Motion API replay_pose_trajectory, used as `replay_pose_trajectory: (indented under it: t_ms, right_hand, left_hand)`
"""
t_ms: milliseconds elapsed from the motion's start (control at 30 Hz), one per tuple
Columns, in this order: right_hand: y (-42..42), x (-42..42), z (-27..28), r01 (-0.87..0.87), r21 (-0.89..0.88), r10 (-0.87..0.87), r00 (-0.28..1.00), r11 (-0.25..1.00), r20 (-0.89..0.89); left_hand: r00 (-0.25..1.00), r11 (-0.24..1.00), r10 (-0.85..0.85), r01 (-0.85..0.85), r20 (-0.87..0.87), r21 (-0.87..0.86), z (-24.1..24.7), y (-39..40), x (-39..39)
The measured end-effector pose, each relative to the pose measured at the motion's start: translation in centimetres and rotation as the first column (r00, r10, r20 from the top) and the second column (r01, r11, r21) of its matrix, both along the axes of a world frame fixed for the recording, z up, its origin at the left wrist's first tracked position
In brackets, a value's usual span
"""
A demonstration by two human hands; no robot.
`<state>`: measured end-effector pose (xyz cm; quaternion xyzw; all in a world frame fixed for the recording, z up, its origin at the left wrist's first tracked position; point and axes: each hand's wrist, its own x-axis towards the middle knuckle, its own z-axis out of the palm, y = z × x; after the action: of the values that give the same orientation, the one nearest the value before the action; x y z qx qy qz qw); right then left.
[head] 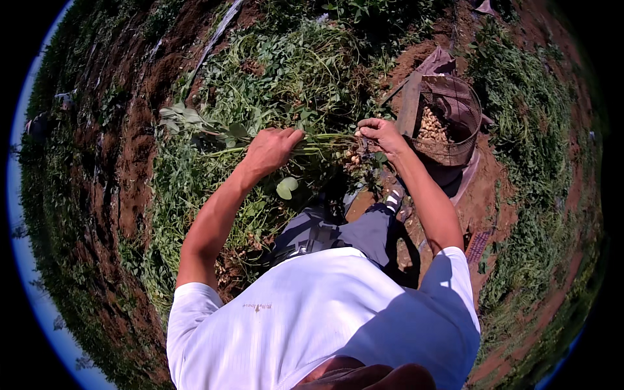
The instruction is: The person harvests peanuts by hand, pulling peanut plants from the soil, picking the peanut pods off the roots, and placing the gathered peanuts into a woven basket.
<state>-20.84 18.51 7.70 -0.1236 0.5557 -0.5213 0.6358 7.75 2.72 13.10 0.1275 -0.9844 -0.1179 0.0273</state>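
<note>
My left hand point(274, 150) is closed around the green stems of a small bunch of peanut plants point(321, 144). The leafy tops point(195, 121) stick out to the left of that fist. At the root end, my right hand point(385, 138) has thumb and forefinger together on a pale peanut pod point(359, 132). More pods point(352, 158) hang among the roots just below these fingers. Close by on the right is a round wire-mesh basket point(470, 139) with a heap of picked peanuts point(433, 126) inside. A wooden board point(410, 105) stands at the basket's left side.
A broad pile of pulled peanut plants point(292, 73) covers the ground ahead and to the left. Purplish cloth point(438, 61) lies around the basket. Bare reddish soil point(492, 195) shows at right, near a red perforated object point(477, 245). A plastic strip point(217, 36) runs along the upper left.
</note>
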Motion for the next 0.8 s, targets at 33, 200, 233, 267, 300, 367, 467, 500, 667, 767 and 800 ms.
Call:
replay_pose_trajectory:
  t_ms: [33,200,233,267,300,367,467,500,667,767,800]
  right_hand:
    - [0.3,-1.3,-2.1,0.239,0.0,-0.239,0.968,0.971,0.074]
    - [2.4,-9.1,-7.4,0.747,-0.143,-0.726,0.665,0.649,0.177]
    - [2.8,-10.3,-7.8,0.761,-0.153,-0.726,0.648,0.63,0.231]
    - [3.4,-11.9,-7.9,0.743,-0.167,-0.725,0.669,0.648,0.164]
    - [4.5,-14.3,-9.0,0.743,-0.208,-0.727,0.667,0.636,0.164]
    - [6.1,-18.2,-7.2,0.72,-0.101,-0.721,0.657,0.687,-0.221]
    - [10.0,-22.5,-9.4,0.682,0.045,-0.58,0.652,0.73,-0.488]
    - [9.0,-20.8,-9.4,0.614,0.007,-0.547,0.708,0.789,-0.447]
    - [3.0,-6.9,-8.9,0.25,-0.304,-0.312,0.934,0.919,-0.175]
    - [-1.8,-0.9,-8.9,0.318,-0.478,-0.339,0.94,0.819,0.043]
    - [-3.1,0.7,-7.2,0.307,-0.484,-0.319,0.946,0.82,0.06]
  left_hand:
    - [1.0,1.0,0.021,-0.021,0.012,0.005,0.1,0.4,-0.5]
    - [0.987,0.987,0.157,-0.157,0.016,0.016,-1.2,1.8,1.2]
    - [0.977,0.977,0.213,-0.213,0.018,0.031,-1.6,1.7,1.8]
    - [0.962,0.957,0.268,-0.272,0.051,0.099,-2.1,1.5,2.1]
    - [0.956,0.945,0.285,-0.292,0.067,0.148,-2.3,1.4,1.9]
    - [0.924,0.899,0.361,-0.381,0.127,0.216,-2.2,0.7,2.4]
    - [0.887,0.836,0.41,-0.459,0.212,0.301,-2.2,-0.7,1.5]
    - [0.88,0.805,0.418,-0.474,0.225,0.356,-1.8,-1.1,1.5]
    - [0.807,0.587,0.563,-0.541,0.177,0.602,-1.0,-2.1,1.3]
    - [0.798,0.455,0.583,-0.474,0.15,0.754,-0.9,-3.0,1.8]
    - [0.794,0.405,0.599,-0.416,0.107,0.814,-1.6,-3.4,2.6]
